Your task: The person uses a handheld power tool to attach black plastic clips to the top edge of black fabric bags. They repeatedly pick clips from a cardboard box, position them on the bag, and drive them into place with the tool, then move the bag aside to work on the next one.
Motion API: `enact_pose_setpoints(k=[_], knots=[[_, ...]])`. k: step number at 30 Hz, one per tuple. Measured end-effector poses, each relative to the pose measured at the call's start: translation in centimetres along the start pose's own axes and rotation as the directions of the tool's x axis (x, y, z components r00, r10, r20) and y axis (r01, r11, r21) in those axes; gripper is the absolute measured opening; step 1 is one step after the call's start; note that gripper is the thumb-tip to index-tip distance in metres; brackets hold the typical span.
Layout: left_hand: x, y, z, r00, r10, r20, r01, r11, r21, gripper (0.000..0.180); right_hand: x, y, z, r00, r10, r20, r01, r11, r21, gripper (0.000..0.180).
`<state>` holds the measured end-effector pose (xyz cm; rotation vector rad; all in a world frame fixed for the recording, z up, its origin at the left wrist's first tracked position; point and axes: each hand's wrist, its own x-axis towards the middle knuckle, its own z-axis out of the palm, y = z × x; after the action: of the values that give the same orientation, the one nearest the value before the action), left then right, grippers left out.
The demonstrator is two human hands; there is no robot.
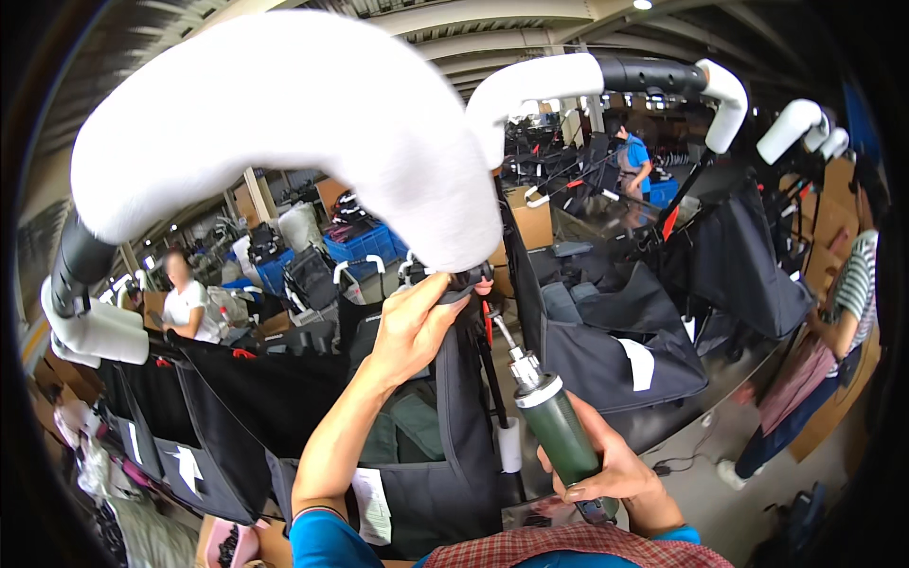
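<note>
Behind the work, a workshop full of black fabric stroller frames and other workers is seen. The left hand [412, 327] is closed, fingers pinching the black joint [469, 280] under the white foam-wrapped handlebar [284, 123]. A green power screwdriver [559, 426], gripped fully by the right hand [615, 473], is judged rigid and moderately heavy, best held around its barrel; the foam is judged soft.

This is a factory assembly hall, with bare ceiling beams [492, 14] high overhead and a concrete floor [701, 473]. Rows of half-built strollers [663, 312] with black fabric seats and white foam-wrapped handles [284, 123] fill the space. Blue crates [355, 248] and cardboard boxes [532, 222] are stacked between them, and several workers [185, 303] stand at their own stations.
</note>
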<state>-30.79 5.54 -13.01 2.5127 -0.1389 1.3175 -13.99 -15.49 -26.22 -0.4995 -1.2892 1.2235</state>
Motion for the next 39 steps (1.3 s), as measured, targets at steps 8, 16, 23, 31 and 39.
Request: enact_pose_setpoints(k=[8,16,23,31,39], knots=[[-0.2,-0.1,0.4,1.0,0.012,-0.017,-0.012,1.0,0.027,0.029,1.3,-1.0,-0.1,0.994,0.091,0.06,-0.087,0.994,-0.061,0.108],[-0.6,-0.3,1.4,0.995,-0.026,-0.095,0.033,0.997,0.076,0.034,1.7,-0.3,0.5,0.996,0.057,0.072,-0.065,0.992,0.109,0.112],[-0.6,0.3,2.8,0.974,0.034,-0.224,-0.005,0.992,0.129,0.03,1.6,-0.6,2.8,0.979,0.175,0.107,-0.203,0.903,0.379,0.109],[-1.2,0.6,2.3,0.961,-0.078,-0.265,0.105,0.99,0.09,0.031,2.5,-1.9,6.4,0.979,0.196,-0.049,-0.168,0.927,0.336,0.081],[-1.2,-0.3,2.4,0.96,-0.006,-0.279,0.014,1.0,0.025,0.025,3.1,-1.9,5.4,0.965,0.257,-0.042,-0.243,0.946,0.213,0.091]])
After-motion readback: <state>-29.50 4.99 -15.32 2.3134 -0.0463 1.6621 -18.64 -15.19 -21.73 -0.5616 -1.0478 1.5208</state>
